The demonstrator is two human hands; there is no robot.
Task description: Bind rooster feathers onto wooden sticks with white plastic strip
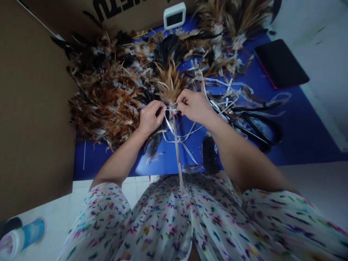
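A thin wooden stick [177,156] runs from my lap up to a bunch of brown and black feathers [170,81] at its far end. Where feathers and stick meet, a white plastic string [170,107] goes around the base. My left hand [152,116] pinches the string on the left side of the stick. On the other side my right hand [194,105] is closed, thumb and fingers together on the string near the feather base. Loose string loops hang below both hands.
Brown feathers [108,98] pile up on the left of the blue table [296,123]. Black-handled scissors [258,127] and tangled string lie right. A dark tablet [281,63] rests at the right edge. A white digital clock [174,16] stands at the back before a cardboard box [146,14].
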